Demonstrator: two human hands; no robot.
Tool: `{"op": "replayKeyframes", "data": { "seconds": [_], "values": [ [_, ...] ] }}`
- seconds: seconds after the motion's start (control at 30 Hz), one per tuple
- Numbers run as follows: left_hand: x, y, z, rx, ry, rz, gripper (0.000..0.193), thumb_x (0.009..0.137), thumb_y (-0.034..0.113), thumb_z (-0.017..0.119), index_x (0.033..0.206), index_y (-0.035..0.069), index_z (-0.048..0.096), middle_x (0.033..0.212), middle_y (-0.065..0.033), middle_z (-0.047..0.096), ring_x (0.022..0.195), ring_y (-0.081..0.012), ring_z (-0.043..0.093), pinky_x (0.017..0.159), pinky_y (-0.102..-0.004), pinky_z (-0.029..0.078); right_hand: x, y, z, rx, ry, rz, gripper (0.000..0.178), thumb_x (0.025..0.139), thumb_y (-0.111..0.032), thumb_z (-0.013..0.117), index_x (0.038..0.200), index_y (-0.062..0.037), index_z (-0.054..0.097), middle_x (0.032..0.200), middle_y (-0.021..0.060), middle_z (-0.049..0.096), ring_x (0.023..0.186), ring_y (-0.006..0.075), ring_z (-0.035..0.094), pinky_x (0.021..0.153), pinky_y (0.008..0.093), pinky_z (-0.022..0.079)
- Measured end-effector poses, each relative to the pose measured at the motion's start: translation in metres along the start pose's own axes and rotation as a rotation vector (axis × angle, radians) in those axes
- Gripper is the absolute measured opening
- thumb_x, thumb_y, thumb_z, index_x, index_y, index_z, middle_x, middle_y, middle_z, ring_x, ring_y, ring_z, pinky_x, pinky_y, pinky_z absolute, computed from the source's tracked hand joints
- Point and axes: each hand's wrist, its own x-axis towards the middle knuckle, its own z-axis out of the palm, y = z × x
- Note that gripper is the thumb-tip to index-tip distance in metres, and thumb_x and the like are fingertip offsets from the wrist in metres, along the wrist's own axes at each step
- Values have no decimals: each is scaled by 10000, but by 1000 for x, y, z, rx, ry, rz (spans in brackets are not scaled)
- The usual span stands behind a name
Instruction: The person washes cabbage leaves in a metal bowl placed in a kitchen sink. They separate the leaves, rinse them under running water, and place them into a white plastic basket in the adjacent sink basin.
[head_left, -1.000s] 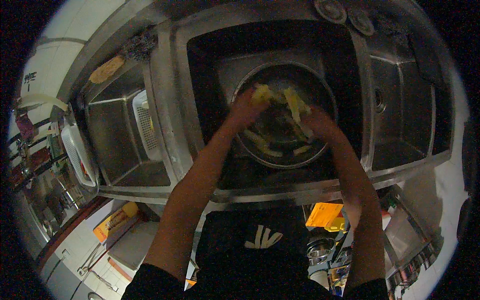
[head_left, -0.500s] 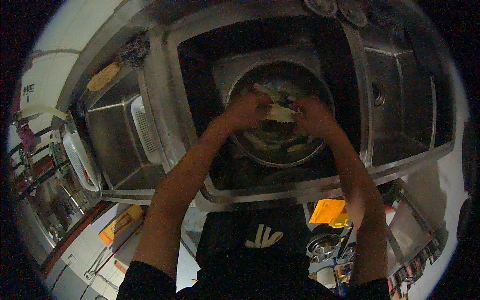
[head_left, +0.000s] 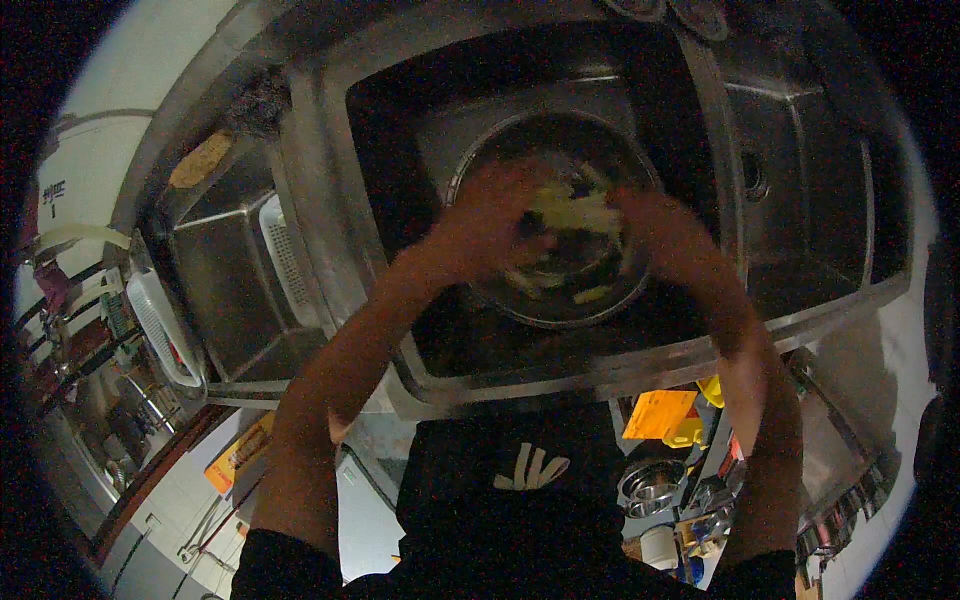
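A large round metal basin [head_left: 556, 324] stands in the middle sink [head_left: 560, 362]. It holds pale yellow-green pieces that look like cut vegetables [head_left: 575, 213], partly in dim water. My left hand [head_left: 492, 218] is inside the basin at the left of the pieces, its fingers apart and curved towards them. Over the basin's right side is my right hand [head_left: 655, 228], close against the pieces, with its fingers bent down. Motion and poor light blur both hands, and the right fingertips are hidden. Smaller pieces lie near the basin's front wall.
A smaller left sink [head_left: 235, 310] has a white perforated basket [head_left: 287, 255] at its side and a tan scrubbing pad [head_left: 201, 159] behind. Another white basket [head_left: 160, 325] stands farther left. To the right is another sink basin [head_left: 800, 220]. Metal bowls [head_left: 652, 485] sit below the counter.
My hands have moved apart from the pale piece between them. The left fingers have spread, and the right hand has shifted slightly right. The view has shifted a little.
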Motion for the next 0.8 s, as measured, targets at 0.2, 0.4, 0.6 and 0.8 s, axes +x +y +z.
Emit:
{"op": "replayKeyframes", "data": {
  "seconds": [0.2,0.4,0.6,0.8],
  "values": [
    [2,5,47,-384,-652,-172,483,855,354,739,1174,-5,689,1068,-254,720,995,-424,704,883,-528,557,-19,-55,45,16,-15,-90,280,931,-142,570,1189,-34,587,1148,204,680,1020,402,703,792,510,591],
    [-11,-6,85,-190,-769,-182,325,804,257,725,948,-34,743,907,-262,731,864,-448,721,780,-560,576,-7,-68,70,-33,-163,130,266,946,-166,540,1156,-11,593,1097,208,682,989,390,712,789,505,600],
    [-9,2,74,3,-830,-40,289,764,234,700,921,0,764,867,-238,741,809,-433,730,746,-551,583,-7,-70,64,10,-396,124,245,926,-157,567,1080,-7,685,994,238,727,931,391,740,777,508,603],
    [-19,19,64,-10,-797,134,261,807,275,681,853,36,777,838,-219,744,784,-410,735,729,-536,587,-18,-44,106,172,-395,-63,245,913,-273,667,948,-39,731,893,205,721,825,343,741,687,522,581]
  ]
}}
